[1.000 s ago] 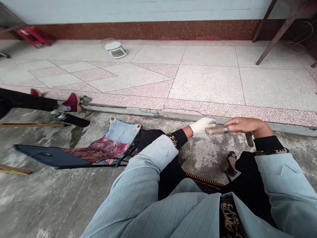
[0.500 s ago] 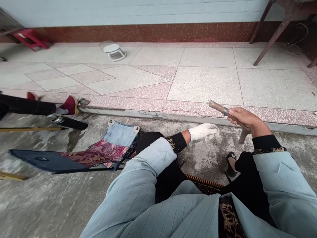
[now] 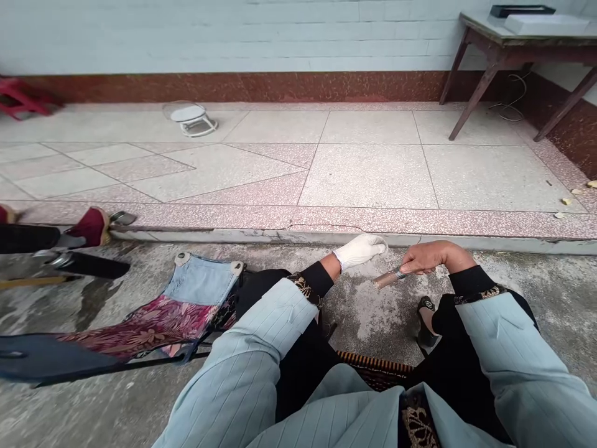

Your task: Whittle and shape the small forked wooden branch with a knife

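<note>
My left hand [image 3: 360,251] wears a white knitted glove and hovers over the concrete near the step edge. Its fingers are pinched together, and a pale bit at their tips is too small to name. Just to the right, my bare right hand [image 3: 426,257] is wrapped round a short brown stick [image 3: 386,279] with wire wound about it. The stick's free end points left and down, below my gloved fingers and apart from them. Its other end is hidden behind my hand.
A folding chair [image 3: 200,281] with denim and floral cloth stands at left, near another person's red shoe [image 3: 91,227]. On the raised tiled floor [image 3: 364,174] are a small white stool [image 3: 191,118], a red stool [image 3: 23,99] and a wooden table [image 3: 494,53].
My right hand first raised the stick away from the glove, then lowered it, tip tilting down. My left hand stays pinched. The view has swung right and up, showing the tabletop.
</note>
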`<state>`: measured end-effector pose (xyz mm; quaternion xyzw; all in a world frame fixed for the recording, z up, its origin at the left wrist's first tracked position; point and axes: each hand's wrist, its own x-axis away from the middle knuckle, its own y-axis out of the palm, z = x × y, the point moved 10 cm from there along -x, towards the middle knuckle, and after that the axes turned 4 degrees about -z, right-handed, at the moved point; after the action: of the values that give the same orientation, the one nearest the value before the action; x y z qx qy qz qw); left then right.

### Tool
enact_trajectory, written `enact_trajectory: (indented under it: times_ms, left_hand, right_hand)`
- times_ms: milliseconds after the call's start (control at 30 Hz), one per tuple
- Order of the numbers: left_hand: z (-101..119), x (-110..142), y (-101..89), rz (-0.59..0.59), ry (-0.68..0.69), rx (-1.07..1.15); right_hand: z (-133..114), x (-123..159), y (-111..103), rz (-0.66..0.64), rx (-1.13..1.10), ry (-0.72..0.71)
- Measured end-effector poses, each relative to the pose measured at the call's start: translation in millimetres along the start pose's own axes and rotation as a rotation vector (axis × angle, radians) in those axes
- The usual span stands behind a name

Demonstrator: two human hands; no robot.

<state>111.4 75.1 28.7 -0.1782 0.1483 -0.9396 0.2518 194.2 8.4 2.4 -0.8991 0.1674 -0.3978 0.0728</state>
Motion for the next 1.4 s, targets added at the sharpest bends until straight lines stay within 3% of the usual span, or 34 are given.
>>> enact_trajectory:
  times_ms: [200, 300, 367, 467, 567, 700, 767, 833, 900, 1000, 1067, 1200, 1300, 1400]
  left_hand:
    - [-5, -1, 1.3, -0.026, 0.037, 0.149]
    - [-2, 3, 3.9, -0.051, 0.052, 0.168]
    - [1, 7, 8.9, -0.072, 0.044, 0.164]
    - [3, 11, 20.9, -0.114, 0.014, 0.196]
    - [1, 12, 31.7, -0.148, -0.012, 0.266]
    - [-8, 4, 25.0, -0.084, -0.009, 0.242]
    - [-8, 0, 16.3, -0.043, 0.026, 0.195]
    - [-4, -1, 10.6, -0.033, 0.057, 0.148]
    - [-2, 0, 11.3, -0.067, 0.061, 0.123]
    - [-1, 4, 22.1, -0.186, 0.037, 0.218]
    - [1, 5, 25.0, -0.224, 0.056, 0.333]
    - [5, 2, 15.2, -0.188, 0.125, 0.421]
    - [12, 0, 6.2, -0.202, 0.147, 0.320]
    - [31, -1, -9.6, -0.228, 0.206, 0.179]
  right_hand:
    - [35, 3, -38, 0.302, 0.045, 0.237]
    - [43, 15, -59, 0.476, 0.021, 0.286]
    - [44, 24, -68, 0.588, -0.071, 0.261]
    - [30, 33, -71, 0.673, -0.335, 0.049]
    - [5, 38, -65, 0.625, -0.509, -0.203]
    - [-23, 35, -42, 0.386, -0.450, -0.343]
    - [-26, 27, -24, 0.210, -0.344, -0.319]
    - [-15, 18, -9, 0.061, -0.228, -0.204]
    - [5, 12, -7, 0.035, -0.122, -0.033]
    - [27, 16, -36, 0.270, 0.014, 0.176]
    - [28, 27, -59, 0.481, 0.015, 0.196]
    - [22, 45, -83, 0.714, -0.170, 0.092]
    - [15, 50, -94, 0.795, -0.269, 0.009]
    - [-7, 55, -109, 0.840, -0.431, -0.178]
